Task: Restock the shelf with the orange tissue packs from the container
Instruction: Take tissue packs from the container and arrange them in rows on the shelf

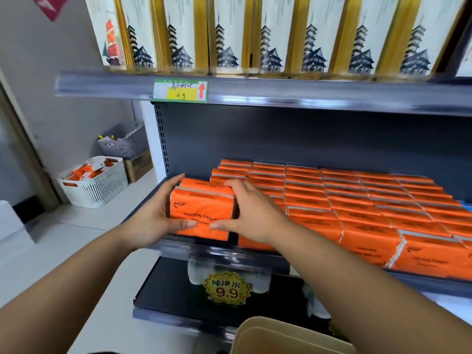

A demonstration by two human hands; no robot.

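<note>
Two orange tissue packs marked COTTON TISSUE stand at the left front of the middle shelf. My left hand grips their left side, thumb on the front face. My right hand grips their right side, thumb on the front too. Right of them, rows of orange packs cover the shelf back to its rear wall. A beige container shows its rim at the bottom edge, below my right forearm.
A white slotted basket with more orange packs sits on the floor at left, with a cardboard box and a grey basket behind it. The upper shelf carries tall white-and-gold boxes. Water bottles with a 9.9 tag stand on the bottom shelf.
</note>
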